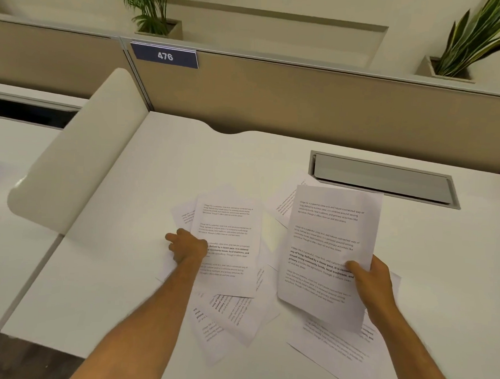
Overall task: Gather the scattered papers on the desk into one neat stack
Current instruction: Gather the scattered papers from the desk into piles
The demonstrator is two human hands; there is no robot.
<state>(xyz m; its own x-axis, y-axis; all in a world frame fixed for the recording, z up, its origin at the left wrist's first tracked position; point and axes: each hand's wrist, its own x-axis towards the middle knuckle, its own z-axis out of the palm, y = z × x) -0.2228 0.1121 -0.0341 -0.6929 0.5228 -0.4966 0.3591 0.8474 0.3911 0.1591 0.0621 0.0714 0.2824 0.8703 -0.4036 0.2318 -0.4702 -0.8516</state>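
Several white printed sheets lie scattered on the white desk [163, 168]. My right hand [373, 283] grips a printed sheet [326, 244] by its right edge, thumb on top, lifted above the desk. My left hand [186, 248] pinches the left edge of another printed sheet [229, 245] that lies on top of the middle pile. Under it, more sheets [231, 317] fan out toward the desk's near edge. One sheet [336, 348] lies at the near right below the lifted one. Another [282, 202] peeks out behind it.
A grey cable-tray lid [384, 178] is set into the desk at the back right. A rounded beige side divider [81, 159] stands on the left. A tan partition with a "476" sign [165, 56] runs behind, with potted plants [461, 41] on its ledge.
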